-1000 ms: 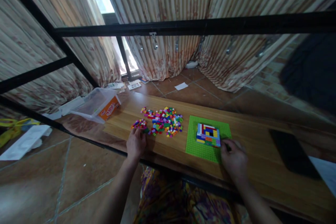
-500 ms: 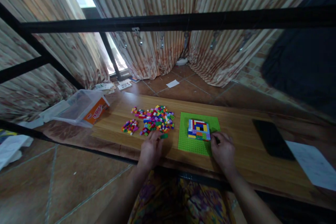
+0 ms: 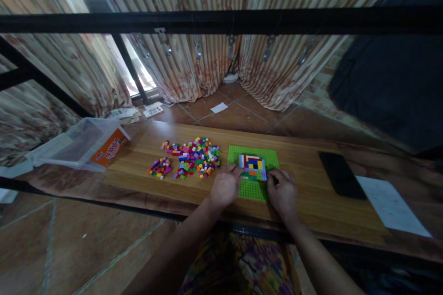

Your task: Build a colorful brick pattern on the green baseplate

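A low block build of many colours (image 3: 253, 166) sits on a bright green studded baseplate (image 3: 254, 192). My left hand (image 3: 225, 186) has closed its fingers on a green toy brick (image 3: 244, 175), which is at the build's near left corner; whether it is pressed on, I cannot tell. At the build's right side is my right hand (image 3: 284, 192), its fingers curled into a pinch beside the edge. What lies between those fingertips is hidden.
Loose bricks (image 3: 199, 154) are heaped left of the baseplate, with a smaller pile (image 3: 160, 168) beside them. A clear plastic bin (image 3: 83, 145) stands at the left end of the wooden table (image 3: 138, 166). A black tablet-like slab (image 3: 341, 175) and white paper (image 3: 391, 205) lie right.
My left hand has carried the green brick right, from beside the loose pile to the build. My right hand stays at the build's right edge. The whole view has shifted slightly.
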Demonstrator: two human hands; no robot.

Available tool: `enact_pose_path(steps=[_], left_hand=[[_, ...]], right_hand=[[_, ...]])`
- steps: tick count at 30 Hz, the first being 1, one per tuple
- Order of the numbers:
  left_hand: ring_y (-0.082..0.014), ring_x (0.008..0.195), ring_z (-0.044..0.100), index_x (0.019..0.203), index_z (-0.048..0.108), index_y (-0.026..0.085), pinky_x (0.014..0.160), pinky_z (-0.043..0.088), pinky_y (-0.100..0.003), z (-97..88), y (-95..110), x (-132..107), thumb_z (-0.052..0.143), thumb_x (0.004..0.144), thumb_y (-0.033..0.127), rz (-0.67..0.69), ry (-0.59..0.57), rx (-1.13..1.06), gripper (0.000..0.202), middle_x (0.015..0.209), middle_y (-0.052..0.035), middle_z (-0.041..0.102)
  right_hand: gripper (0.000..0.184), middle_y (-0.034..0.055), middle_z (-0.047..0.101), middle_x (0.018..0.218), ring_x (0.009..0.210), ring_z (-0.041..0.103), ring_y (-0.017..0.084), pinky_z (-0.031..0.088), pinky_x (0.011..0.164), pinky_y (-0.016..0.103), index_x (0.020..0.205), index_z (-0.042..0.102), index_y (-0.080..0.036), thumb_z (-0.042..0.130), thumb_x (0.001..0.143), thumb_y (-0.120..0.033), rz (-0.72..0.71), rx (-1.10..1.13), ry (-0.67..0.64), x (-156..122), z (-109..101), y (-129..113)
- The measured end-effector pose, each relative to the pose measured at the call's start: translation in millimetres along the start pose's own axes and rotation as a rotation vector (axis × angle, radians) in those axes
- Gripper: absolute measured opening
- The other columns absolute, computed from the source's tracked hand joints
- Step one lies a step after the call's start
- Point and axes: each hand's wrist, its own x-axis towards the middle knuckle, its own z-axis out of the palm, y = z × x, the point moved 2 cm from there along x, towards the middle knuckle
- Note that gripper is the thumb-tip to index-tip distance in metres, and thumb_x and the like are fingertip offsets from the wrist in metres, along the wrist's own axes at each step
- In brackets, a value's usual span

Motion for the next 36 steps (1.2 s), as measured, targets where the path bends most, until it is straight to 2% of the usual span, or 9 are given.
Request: enact_pose_path(steps=[9, 16, 20, 26, 29, 33, 36], left_hand=[[-0.0177, 0.088, 0.06, 0.098, 0.065, 0.017, 0.081, 0.052, -0.03, -1.5, 7.8, -1.1, 0.044, 0.092, 0.016, 0.035, -0.023, 0.147, 0.022, 0.098, -0.007, 0.064], [-0.0174, 0.088, 0.062, 0.102, 0.064, 0.018, 0.08, 0.053, -0.03, -2.5, 8.5, -3.2, 0.044, 0.094, 0.021, 0.007, -0.034, 0.115, 0.022, 0.101, -0.0068, 0.064], [-0.019, 0.094, 0.065, 0.111, 0.062, 0.02, 0.084, 0.054, -0.031, 1.9, 10.0, -7.1, 0.046, 0.095, 0.029, -0.078, 0.058, -0.029, 0.025, 0.105, -0.0073, 0.066], [-0.0196, 0.092, 0.068, 0.124, 0.056, 0.018, 0.085, 0.054, -0.032, 8.1, 10.7, -4.0, 0.049, 0.093, 0.033, -0.303, 0.205, -0.242, 0.035, 0.108, -0.0093, 0.069], [-0.0219, 0.094, 0.068, 0.126, 0.054, 0.014, 0.087, 0.053, -0.034, 7.5, 10.2, 0.4, 0.05, 0.093, 0.033, -0.398, 0.194, -0.256, 0.038, 0.106, -0.0117, 0.07], [-0.0249, 0.102, 0.067, 0.127, 0.054, 0.012, 0.091, 0.051, -0.037, 6.2, 11.6, 4.1, 0.052, 0.092, 0.031, -0.418, 0.145, -0.24, 0.04, 0.113, -0.0154, 0.068], [-0.0255, 0.1, 0.067, 0.125, 0.057, 0.011, 0.09, 0.051, -0.037, 6.4, 15.3, 5.0, 0.05, 0.092, 0.03, -0.443, 0.132, -0.231, 0.038, 0.109, -0.0151, 0.07]], right_hand=[[0.022, 0.0094, 0.068, 0.088, 0.085, 0.058, 0.023, 0.044, 0.081, 0.037, 0.08, 0.067, -0.019, 0.05, 0.089, -0.03, 0.006, 0.003, 0.013, -0.4, -0.5, -1.5], [0.021, 0.0093, 0.068, 0.087, 0.083, 0.057, 0.023, 0.044, 0.08, 0.037, 0.079, 0.067, -0.019, 0.05, 0.089, -0.028, -0.009, 0.003, 0.009, 1.0, -2.2, -3.4], [0.022, 0.0086, 0.068, 0.086, 0.082, 0.057, 0.023, 0.044, 0.079, 0.036, 0.079, 0.067, -0.02, 0.049, 0.089, -0.029, 0.0, 0.002, 0.009, 0.9, -0.9, -2.4], [0.022, 0.0088, 0.068, 0.087, 0.083, 0.057, 0.023, 0.044, 0.08, 0.036, 0.079, 0.067, -0.019, 0.049, 0.089, -0.029, 0.008, 0.005, 0.012, 0.4, -0.6, -1.8], [0.022, 0.0087, 0.068, 0.087, 0.083, 0.057, 0.023, 0.044, 0.081, 0.037, 0.079, 0.066, -0.019, 0.049, 0.089, -0.029, 0.006, 0.0, 0.006, 0.3, -0.8, -1.9], [0.022, 0.0086, 0.068, 0.087, 0.083, 0.058, 0.023, 0.044, 0.081, 0.037, 0.08, 0.067, -0.019, 0.05, 0.089, -0.029, 0.003, 0.003, 0.005, 0.3, -0.8, -2.0], [0.022, 0.0085, 0.068, 0.086, 0.083, 0.058, 0.022, 0.044, 0.082, 0.037, 0.079, 0.067, -0.019, 0.05, 0.089, -0.029, 0.003, 0.011, 0.016, 0.1, -0.6, -2.1]])
